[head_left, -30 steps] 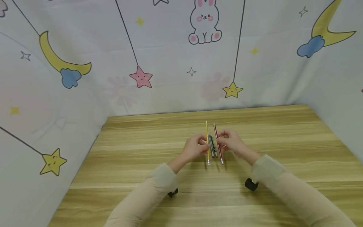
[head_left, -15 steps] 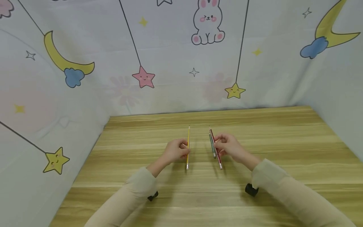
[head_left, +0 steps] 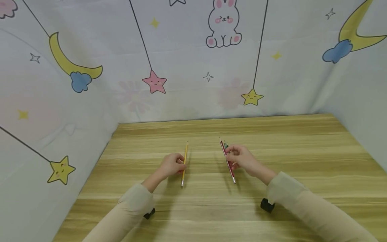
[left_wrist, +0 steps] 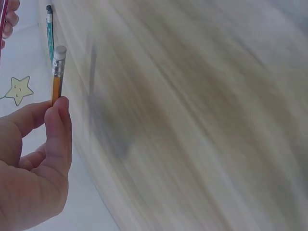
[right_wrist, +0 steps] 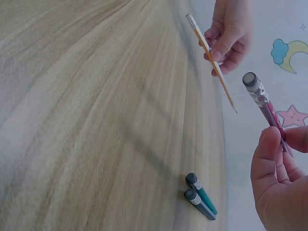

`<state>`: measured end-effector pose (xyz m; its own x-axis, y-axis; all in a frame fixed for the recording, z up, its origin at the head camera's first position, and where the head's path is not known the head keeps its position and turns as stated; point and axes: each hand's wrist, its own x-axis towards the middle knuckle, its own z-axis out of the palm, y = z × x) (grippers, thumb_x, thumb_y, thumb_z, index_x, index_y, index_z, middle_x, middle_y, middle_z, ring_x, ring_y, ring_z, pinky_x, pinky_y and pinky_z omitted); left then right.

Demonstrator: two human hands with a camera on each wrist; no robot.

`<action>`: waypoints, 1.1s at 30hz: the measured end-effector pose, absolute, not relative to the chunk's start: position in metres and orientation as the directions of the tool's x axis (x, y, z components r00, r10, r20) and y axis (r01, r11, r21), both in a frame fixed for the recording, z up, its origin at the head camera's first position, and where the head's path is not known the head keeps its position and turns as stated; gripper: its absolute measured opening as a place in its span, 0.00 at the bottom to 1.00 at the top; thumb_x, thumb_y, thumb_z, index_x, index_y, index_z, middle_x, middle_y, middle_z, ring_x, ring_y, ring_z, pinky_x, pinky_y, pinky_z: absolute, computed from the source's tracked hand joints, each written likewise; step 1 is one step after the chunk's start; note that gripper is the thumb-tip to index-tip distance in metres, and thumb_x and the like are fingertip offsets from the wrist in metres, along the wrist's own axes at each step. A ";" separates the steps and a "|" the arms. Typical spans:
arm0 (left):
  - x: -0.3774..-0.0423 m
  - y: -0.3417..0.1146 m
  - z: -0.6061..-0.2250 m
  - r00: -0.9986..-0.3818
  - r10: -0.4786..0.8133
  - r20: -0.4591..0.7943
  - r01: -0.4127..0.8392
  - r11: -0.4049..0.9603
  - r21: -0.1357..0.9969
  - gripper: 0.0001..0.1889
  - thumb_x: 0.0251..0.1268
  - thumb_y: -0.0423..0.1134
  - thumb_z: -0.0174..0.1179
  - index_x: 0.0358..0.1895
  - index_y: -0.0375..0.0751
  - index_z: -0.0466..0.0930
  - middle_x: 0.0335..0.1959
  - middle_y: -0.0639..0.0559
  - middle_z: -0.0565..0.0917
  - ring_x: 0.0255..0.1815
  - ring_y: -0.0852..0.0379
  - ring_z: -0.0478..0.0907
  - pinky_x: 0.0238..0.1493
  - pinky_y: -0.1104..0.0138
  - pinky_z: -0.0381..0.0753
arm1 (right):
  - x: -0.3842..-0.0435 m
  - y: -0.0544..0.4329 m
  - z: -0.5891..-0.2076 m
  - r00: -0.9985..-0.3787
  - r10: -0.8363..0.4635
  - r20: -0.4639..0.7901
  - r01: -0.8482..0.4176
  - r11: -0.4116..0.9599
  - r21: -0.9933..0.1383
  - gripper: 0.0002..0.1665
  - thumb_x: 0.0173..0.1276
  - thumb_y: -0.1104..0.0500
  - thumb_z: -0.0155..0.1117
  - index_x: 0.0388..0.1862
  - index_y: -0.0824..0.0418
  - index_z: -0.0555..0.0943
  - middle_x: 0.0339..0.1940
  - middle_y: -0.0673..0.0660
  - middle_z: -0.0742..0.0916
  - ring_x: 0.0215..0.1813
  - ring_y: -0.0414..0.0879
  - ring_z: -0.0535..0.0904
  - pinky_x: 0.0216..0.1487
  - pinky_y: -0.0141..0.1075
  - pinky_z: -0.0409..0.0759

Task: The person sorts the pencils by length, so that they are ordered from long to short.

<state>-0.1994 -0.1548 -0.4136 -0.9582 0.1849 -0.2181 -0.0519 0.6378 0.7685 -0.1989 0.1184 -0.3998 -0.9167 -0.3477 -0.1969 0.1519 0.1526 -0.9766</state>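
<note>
1. The left hand (head_left: 172, 164) pinched a yellow pencil (head_left: 185, 161) between thumb and fingers; its eraser end pointed toward the person, its tip away.
2. The yellow pencil was raised off the wood-grain table (head_left: 199, 205), its shadow lying apart from it in the left wrist view.
3. The right hand (head_left: 244, 160) pinched a dark red pencil (head_left: 229, 167), also raised, with its eraser end nearer the person. Its tip leaned to the left.
4. The two held pencils were well apart, with table surface visible between them.
5. A teal pencil (right_wrist: 206, 197) and a dark pencil (right_wrist: 204, 209) lay on the table side by side, below the right hand. Both were partly hidden behind that hand in the head view.
6. Both forearms wore pale sleeves (head_left: 320, 205); a white printed backdrop (head_left: 181, 57) stood behind the table.
</note>
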 end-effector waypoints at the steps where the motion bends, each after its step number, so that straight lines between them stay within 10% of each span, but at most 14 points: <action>1: -0.199 -0.157 -0.414 -0.959 0.183 -0.218 -0.050 0.645 0.762 0.13 0.49 0.29 0.58 0.41 0.28 0.74 0.22 0.47 0.82 0.16 0.60 0.77 0.21 0.69 0.77 | -0.199 0.118 -0.400 -0.916 -0.350 -0.196 0.150 0.154 -0.977 0.14 0.60 0.70 0.52 0.46 0.72 0.67 0.21 0.51 0.77 0.22 0.40 0.73 0.21 0.29 0.75; 33: -0.191 -0.169 -0.425 -0.975 0.096 -0.202 -0.060 0.759 0.649 0.15 0.45 0.28 0.61 0.40 0.29 0.75 0.22 0.46 0.81 0.14 0.63 0.74 0.17 0.73 0.75 | -0.196 0.113 -0.411 -0.901 -0.383 -0.203 0.140 0.186 -0.972 0.16 0.61 0.70 0.52 0.47 0.75 0.66 0.20 0.51 0.76 0.18 0.39 0.71 0.20 0.30 0.74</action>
<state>-0.1907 -0.1693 -0.4252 -0.9747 0.0961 -0.2018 -0.0596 0.7586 0.6488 -0.1956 0.1134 -0.4111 -0.9014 -0.3825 -0.2029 0.1398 0.1864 -0.9725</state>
